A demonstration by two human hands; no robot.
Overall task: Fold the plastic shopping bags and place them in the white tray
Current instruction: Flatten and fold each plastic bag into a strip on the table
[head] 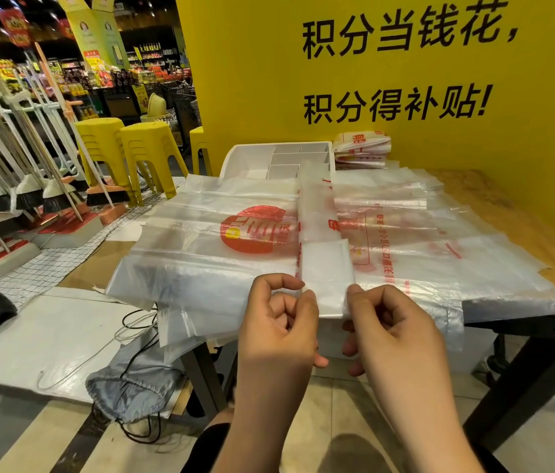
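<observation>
Yellow wall panel (pixel 440 80) with black lettering backs a wooden worktop (pixel 494 199), most of it covered by a loose layer of plastic shopping bags (pixel 218 233) of clear film with red print. Several of them overhang the near edge. At the far edge stands the white tray (pixel 235 158), split by dividers into one wide bay and several narrow ones. No folded bag can be made out in the bays that show, and the near right part is hidden behind film. Just right of the tray, against the wall, sits a stack of flat bags (pixel 361 148).

The bag in work is a folded strip (pixel 324 264), lying on the loose layer and running from the tray's front rim toward the near edge, its near end already doubled over. The left hand (pixel 279 322) pinches the strip's left edge between thumb and forefinger. The right hand (pixel 392 326) pinches the right edge likewise, and the remaining fingers of both are curled.

Likely hazards:
- The slick film may spring open once the pinch eases, undoing the fold.
- The strip rests on equally slick bags, so it may skew during folding, or a lower sheet may be caught up with it.
- The overhanging bags could slide to the floor if dragged.
</observation>
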